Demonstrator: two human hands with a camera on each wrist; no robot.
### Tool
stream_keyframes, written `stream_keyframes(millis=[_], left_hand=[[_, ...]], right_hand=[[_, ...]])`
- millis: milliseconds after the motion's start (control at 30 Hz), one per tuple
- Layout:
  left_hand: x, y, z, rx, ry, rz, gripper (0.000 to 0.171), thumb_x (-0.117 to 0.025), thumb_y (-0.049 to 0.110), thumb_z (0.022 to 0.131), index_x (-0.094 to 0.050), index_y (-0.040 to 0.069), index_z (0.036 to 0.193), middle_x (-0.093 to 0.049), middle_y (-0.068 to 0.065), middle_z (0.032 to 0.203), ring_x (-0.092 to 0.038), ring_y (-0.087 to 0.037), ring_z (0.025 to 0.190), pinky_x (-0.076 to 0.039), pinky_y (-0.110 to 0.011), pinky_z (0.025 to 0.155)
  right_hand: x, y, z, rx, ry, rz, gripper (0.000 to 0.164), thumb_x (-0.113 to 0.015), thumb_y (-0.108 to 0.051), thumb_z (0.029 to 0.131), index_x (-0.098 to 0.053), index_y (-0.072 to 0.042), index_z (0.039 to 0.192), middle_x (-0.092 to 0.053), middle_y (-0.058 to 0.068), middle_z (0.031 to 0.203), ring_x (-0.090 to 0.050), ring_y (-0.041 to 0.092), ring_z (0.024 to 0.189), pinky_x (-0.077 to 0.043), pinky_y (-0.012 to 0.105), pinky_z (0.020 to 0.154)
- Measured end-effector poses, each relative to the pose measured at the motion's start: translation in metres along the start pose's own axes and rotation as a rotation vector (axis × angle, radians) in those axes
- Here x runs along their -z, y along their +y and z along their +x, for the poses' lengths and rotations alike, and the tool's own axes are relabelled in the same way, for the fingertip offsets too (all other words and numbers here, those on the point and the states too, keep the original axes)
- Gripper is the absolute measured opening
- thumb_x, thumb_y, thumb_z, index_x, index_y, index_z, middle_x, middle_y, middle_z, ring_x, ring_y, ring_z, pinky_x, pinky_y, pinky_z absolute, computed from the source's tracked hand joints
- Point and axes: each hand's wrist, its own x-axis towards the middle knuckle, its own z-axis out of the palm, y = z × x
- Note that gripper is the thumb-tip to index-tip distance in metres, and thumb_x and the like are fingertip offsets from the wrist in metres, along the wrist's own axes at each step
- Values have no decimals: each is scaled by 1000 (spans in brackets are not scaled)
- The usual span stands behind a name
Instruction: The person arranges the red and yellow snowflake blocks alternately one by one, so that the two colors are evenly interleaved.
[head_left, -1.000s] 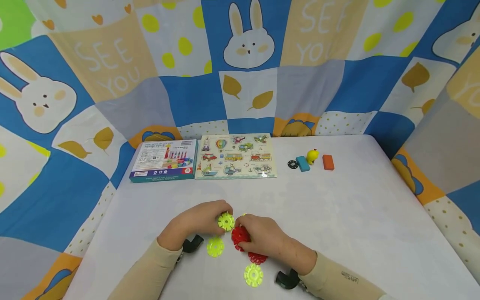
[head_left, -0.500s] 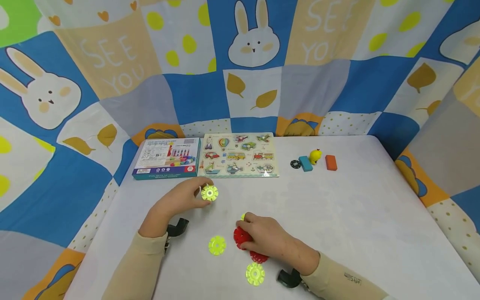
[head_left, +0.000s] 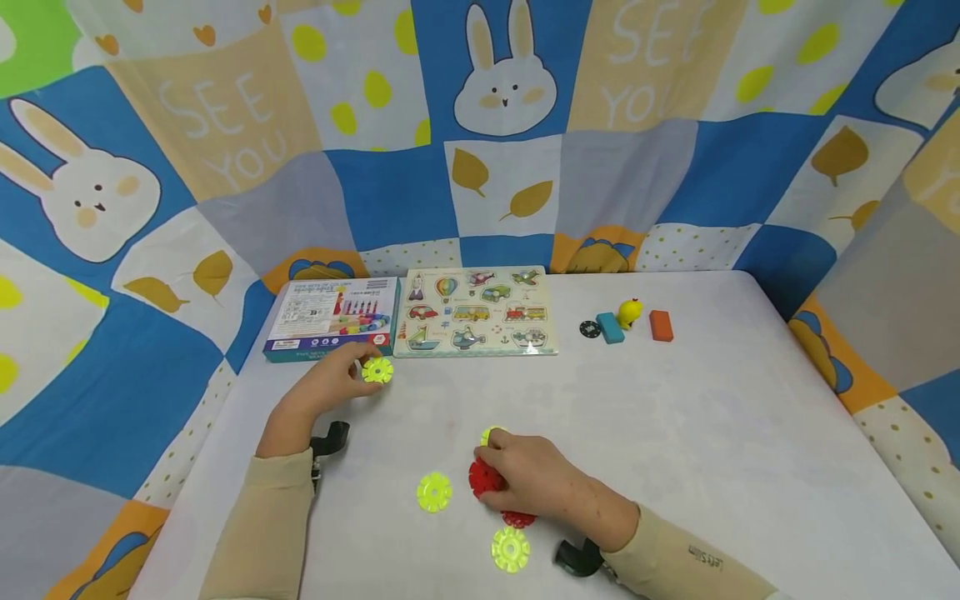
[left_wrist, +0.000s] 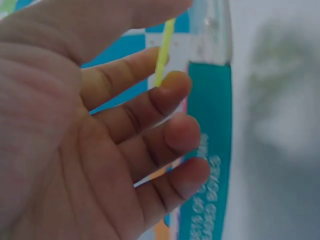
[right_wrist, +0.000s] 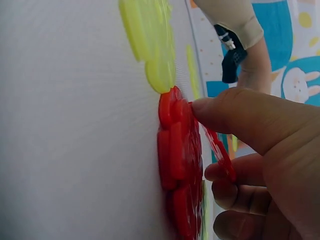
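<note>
My left hand (head_left: 322, 392) pinches a yellow-green notched plastic disc (head_left: 378, 370) between thumb and fingers, beside the front right corner of the box (head_left: 330, 321). In the left wrist view that disc (left_wrist: 164, 52) shows edge-on. My right hand (head_left: 534, 477) pinches a red notched disc (right_wrist: 220, 152), tilted over other red discs (right_wrist: 181, 160) lying on the table. One yellow-green disc (head_left: 434, 492) lies left of the right hand and another disc (head_left: 511, 549) below it. A further yellow-green disc (head_left: 489, 435) is partly hidden behind the right hand.
A wooden picture puzzle board (head_left: 476, 312) adjoins the box at the back of the white table (head_left: 660, 433). Farther right are a black round chip (head_left: 589, 329), a blue block (head_left: 611, 327), a yellow toy (head_left: 629, 313) and an orange block (head_left: 661, 326). Patterned cloth hangs behind.
My left hand has carried the yellow-green disc left and away from me, from beside the right hand to the box's front corner. The right hand stays over the red discs.
</note>
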Motion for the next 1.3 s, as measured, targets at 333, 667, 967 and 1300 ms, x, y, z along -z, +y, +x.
stream_keyframes(millis=[333, 667, 967, 1300], left_hand=[[-11, -32, 14, 81, -38, 67, 63, -79, 40, 74, -54, 18, 128, -53, -7, 108, -46, -27, 101, -44, -47, 88], [-16, -40, 16, 78, 3, 1, 58, -79, 42, 73, -60, 24, 125, -48, -6, 98, -43, -24, 98, -39, -38, 78], [-16, -46, 18, 91, 0, -18, 59, -78, 45, 72, -61, 27, 125, -47, -6, 98, -42, -24, 99, -38, -39, 78], [-13, -46, 18, 88, -15, -15, 60, -79, 43, 73, -59, 28, 128, -48, -6, 102, -42, -25, 101, -40, -41, 82]], right_hand=[[0, 3, 0, 46, 52, -52, 48, -69, -51, 78, -67, -18, 112, -51, -7, 93, -45, 2, 69, -41, 15, 56], [23, 10, 0, 13, 173, -22, 55, -69, -50, 78, -66, -14, 119, -50, -5, 99, -45, 2, 63, -40, 14, 52], [58, 17, 22, 9, 376, -52, 60, -61, -60, 81, -64, -16, 122, -50, -6, 101, -44, 0, 64, -39, 13, 51], [69, 12, 66, -73, 452, 6, 63, -65, -64, 75, -65, -19, 119, -48, -8, 102, -46, 1, 73, -42, 13, 56]])
